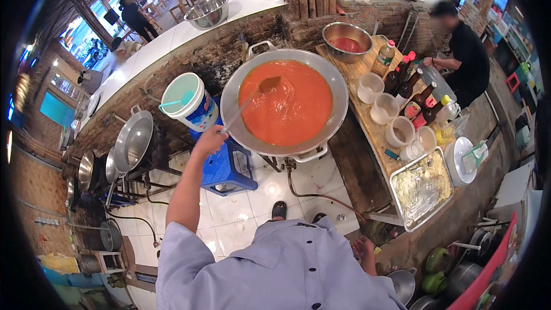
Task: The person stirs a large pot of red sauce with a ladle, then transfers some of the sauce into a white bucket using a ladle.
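A wide metal pan (228,95) with side handles holds thick orange-red sauce (298,103) in front of me. My left hand (211,140) is closed round the grip of a long-handled cooking spatula (248,107), just off the pan's left rim. The spatula's sauce-coated head lies in the sauce, left of the middle, with swirls beside it. Low at my right side hangs my right hand (364,248), its fingers curled. Whether anything is inside them cannot be made out.
Left of the pan, a white bucket (182,95) stands over a blue plastic stool (229,166). A wooden table (367,120) on the right carries bottles, tubs, a steel bowl (347,42) and a food tray (422,189). A hose (321,194) crosses the floor. Another person (468,51) works beyond the table.
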### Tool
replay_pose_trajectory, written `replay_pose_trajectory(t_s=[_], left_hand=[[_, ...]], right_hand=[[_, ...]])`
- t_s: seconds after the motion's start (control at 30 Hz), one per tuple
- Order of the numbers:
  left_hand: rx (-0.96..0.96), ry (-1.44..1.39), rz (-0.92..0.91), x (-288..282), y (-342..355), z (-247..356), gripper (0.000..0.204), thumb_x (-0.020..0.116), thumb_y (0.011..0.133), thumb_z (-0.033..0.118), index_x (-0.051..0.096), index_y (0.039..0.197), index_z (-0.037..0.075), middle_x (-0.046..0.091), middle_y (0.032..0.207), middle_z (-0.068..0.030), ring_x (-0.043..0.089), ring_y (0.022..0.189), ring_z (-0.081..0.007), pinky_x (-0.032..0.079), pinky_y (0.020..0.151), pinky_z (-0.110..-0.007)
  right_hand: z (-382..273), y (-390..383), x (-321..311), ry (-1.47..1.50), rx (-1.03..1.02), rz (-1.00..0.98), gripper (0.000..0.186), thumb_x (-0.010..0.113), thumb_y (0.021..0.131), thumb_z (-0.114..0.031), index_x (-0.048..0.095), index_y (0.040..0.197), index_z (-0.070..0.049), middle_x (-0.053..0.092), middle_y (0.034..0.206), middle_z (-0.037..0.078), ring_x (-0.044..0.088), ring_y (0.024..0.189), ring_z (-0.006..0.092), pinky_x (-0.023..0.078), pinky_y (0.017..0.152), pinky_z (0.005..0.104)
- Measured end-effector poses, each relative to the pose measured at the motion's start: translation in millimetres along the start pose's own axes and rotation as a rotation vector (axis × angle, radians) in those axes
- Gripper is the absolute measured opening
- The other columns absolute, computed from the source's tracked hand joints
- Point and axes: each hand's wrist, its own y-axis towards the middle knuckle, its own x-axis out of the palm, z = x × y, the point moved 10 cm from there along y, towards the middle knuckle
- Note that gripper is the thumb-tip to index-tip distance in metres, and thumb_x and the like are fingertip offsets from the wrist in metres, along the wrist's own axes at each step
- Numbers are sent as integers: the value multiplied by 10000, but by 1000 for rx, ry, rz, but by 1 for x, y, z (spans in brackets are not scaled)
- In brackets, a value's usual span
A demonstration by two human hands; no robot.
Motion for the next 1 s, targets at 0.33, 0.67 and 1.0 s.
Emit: replay_pose_trajectory(t_s=[0.33,0.67,1.0], left_hand=[[103,220,-75,19,58,-93,251,594,792,179,497,953,12,482,567,-61,491,451,-156,378,365,-328],[212,207,-50,12,1,-40,224,582,808,116,434,949,23,513,685,-105,511,465,-202,405,407,-340],[-26,-111,-302,70,37,-90,141,550,785,102,451,878,64,502,597,-54,508,452,-150,381,384,-308]], right_hand=[[47,-54,-22,-274,73,31,207,450,931,-282,483,815,-113,488,619,36,492,532,192,405,500,387],[44,-16,2,-68,44,-120,161,489,911,-259,527,901,-103,513,666,33,527,584,182,435,486,370],[24,-5,20,-54,39,-224,163,499,909,-240,521,950,-83,532,720,40,531,604,196,441,516,387]])
